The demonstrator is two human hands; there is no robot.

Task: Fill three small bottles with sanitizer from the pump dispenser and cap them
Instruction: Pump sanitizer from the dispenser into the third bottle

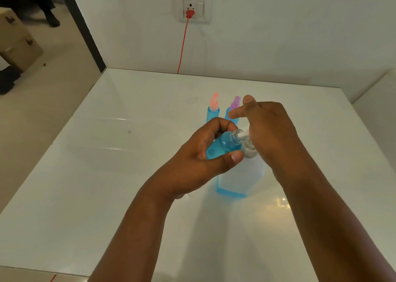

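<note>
Left hand (205,151) fingers curl round the tilted bottle (225,143); keep its mouth under the spout (243,134) while the right hand (270,131), fingers spread, pumps the dispenser (240,176) gently.

A small clear plastic bottle (222,145), partly full of blue liquid, is uncapped and tilted with its open neck to the right, touching the white nozzle of the translucent pump dispenser (241,174). The dispenser stands upright with a low band of blue liquid at its base. Farther off stand two upright blue bottles, side by side: the pink-capped bottle (212,110) left, the purple-capped bottle (232,109) right.
</note>
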